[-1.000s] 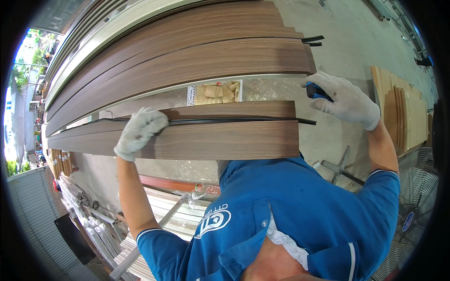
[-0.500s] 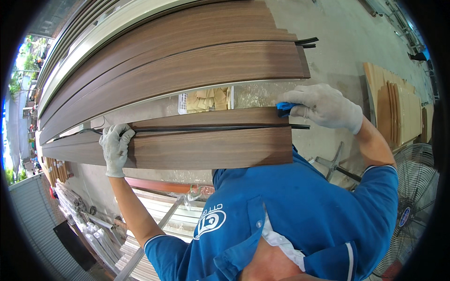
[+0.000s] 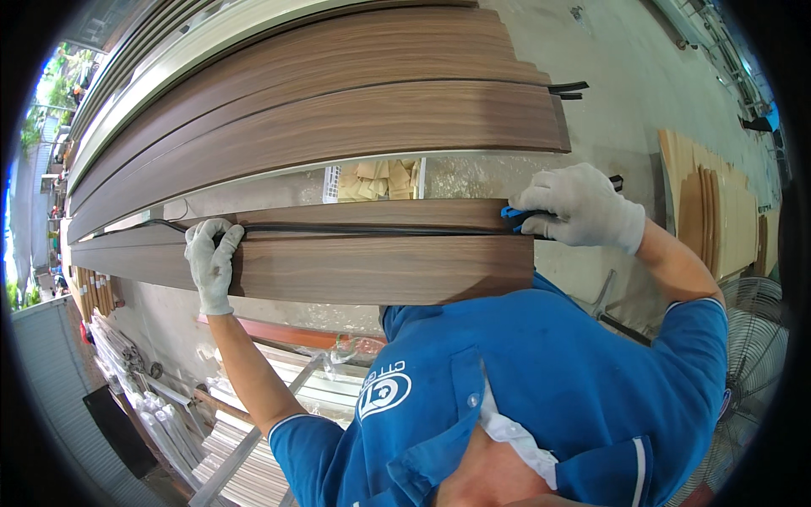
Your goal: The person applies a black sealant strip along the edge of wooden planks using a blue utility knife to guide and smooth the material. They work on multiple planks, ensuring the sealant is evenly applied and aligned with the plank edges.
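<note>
A long brown wood-grain profile [image 3: 384,269] lies across in front of my chest, with thin black strips [image 3: 355,228] running along its lengthwise groove. My gloved left hand [image 3: 211,260] rests over the profile's left part, fingers closed around the black strips. At the right end, my gloved right hand [image 3: 583,207] grips a blue and black hand tool [image 3: 512,213]. The tool meets the strips near the profile's end; its exact kind is mostly hidden by the glove, and a dark end pokes out behind the hand.
More brown profiles [image 3: 338,122] lie side by side beyond, black strip ends [image 3: 570,89] jutting from them. Between the rows sits a white basket [image 3: 331,184] of tan pieces. Brown boards [image 3: 714,203] stand at right, above a fan [image 3: 756,338]. Wrapped lengths [image 3: 160,422] lie lower left.
My right hand has come slightly down with the blue and black tool, onto the strips at the profile's end. My left hand stays almost in place on the strips.
</note>
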Demonstrator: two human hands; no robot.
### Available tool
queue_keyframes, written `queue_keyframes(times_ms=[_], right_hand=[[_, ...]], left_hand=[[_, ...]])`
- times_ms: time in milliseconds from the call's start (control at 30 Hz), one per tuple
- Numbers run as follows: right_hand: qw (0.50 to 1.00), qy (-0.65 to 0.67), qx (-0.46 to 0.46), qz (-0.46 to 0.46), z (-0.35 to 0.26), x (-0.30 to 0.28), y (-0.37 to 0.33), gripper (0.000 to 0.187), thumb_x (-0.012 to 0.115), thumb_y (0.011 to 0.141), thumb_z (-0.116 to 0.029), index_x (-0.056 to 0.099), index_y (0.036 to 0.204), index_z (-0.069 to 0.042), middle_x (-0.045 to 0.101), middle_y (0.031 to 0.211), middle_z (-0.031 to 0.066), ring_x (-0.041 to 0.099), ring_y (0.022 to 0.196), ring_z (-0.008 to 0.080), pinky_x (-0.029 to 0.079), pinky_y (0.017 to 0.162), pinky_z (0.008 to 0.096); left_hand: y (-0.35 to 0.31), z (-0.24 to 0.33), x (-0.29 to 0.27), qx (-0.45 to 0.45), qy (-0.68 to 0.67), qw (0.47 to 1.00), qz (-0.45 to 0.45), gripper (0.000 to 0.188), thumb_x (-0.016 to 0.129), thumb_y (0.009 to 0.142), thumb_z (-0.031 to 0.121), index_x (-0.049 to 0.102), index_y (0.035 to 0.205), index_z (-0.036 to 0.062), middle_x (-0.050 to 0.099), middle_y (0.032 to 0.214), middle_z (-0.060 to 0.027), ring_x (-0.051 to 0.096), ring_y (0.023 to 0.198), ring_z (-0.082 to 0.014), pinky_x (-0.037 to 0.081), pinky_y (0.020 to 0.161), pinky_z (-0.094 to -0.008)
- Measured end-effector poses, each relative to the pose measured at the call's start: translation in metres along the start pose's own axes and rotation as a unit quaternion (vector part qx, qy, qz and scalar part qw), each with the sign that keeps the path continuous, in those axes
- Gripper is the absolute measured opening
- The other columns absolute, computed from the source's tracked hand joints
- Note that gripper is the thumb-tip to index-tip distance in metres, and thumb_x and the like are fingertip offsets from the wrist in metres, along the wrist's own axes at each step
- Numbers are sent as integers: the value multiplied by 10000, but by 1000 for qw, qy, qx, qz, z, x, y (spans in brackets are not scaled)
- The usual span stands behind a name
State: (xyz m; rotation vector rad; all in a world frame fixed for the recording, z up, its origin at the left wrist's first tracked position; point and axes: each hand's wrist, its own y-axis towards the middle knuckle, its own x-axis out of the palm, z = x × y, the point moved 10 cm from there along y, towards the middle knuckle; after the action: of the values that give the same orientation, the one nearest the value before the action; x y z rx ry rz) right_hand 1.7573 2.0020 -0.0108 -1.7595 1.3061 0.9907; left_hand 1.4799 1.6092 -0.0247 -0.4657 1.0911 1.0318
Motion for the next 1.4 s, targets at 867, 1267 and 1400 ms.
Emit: queue_keyframes(times_ms=[867,1267,1400], right_hand=[[995,28,-97,24,-77,37,114,220,735,966,-316,690,1061,-123,678,822,115,697,753,328,543,675,446],[987,-30,-157,-11,-160,64,239,251,678,1000,-298,710,1071,-60,718,853,175,733,778,363,592,695,497],[987,-45,-154,-27,-146,69,224,268,670,1006,-332,716,1118,-93,718,897,162,730,811,353,598,717,467]], left_hand=[[-3,7,-5,37,-30,998,48,214,802,858,191,684,823,17,646,805,-106,531,866,-293,446,801,-414],[-2,0,-5,43,-27,996,76,235,858,814,239,711,792,56,672,759,-81,568,839,-300,464,793,-429],[-2,-1,-5,35,-42,996,74,245,855,820,226,695,786,44,662,751,-91,564,834,-303,466,778,-428]])
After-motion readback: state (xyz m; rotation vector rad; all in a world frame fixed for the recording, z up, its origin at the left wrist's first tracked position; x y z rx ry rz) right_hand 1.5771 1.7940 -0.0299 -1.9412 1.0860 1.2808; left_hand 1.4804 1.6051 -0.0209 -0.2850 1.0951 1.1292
